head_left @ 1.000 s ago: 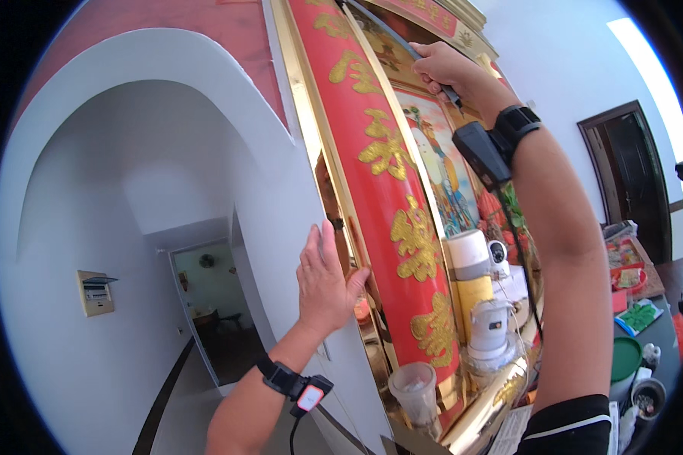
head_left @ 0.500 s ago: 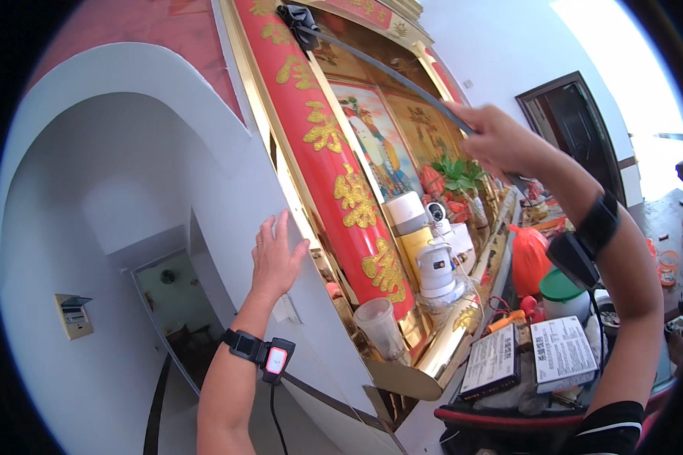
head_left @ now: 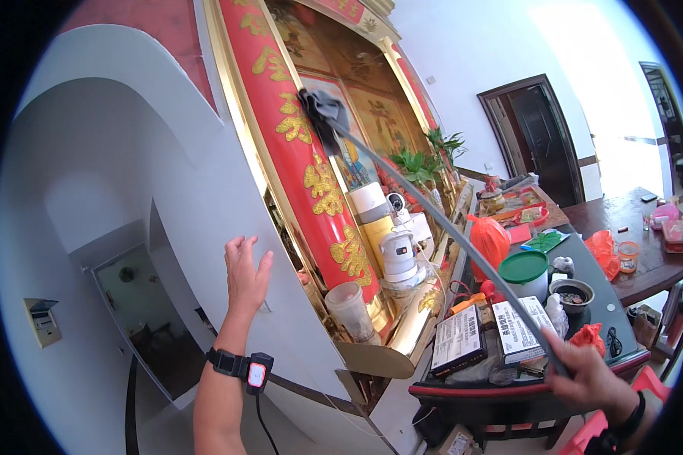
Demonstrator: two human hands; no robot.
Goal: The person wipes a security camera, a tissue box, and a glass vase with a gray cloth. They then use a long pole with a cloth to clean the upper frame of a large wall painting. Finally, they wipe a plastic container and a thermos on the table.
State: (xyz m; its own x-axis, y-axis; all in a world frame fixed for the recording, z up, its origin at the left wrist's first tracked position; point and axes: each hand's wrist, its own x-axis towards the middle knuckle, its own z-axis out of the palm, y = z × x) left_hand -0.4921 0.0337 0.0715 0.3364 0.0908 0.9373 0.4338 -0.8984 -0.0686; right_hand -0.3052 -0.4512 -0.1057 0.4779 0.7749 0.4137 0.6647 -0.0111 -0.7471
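My right hand grips the lower end of a long grey pole at the lower right. The pole slants up and left to a bunched dark grey cloth on its far tip. In the picture the cloth overlaps the right edge of a red column with raised gold characters; whether it touches, I cannot tell. My left hand is raised in front of the white wall, fingers apart and holding nothing. The column frames a gilded shrine cabinet with painted panels inside.
On the shrine ledge stand a cloudy plastic cup, a white camera and potted plants. Below the pole, a dark table carries two white boxes, a green-lidded tub and a red bag.
My right hand has swung down to the lower right, still on the pole. The cloth has come down from the column's top to about mid-height. My left hand stays raised; the view has shifted right.
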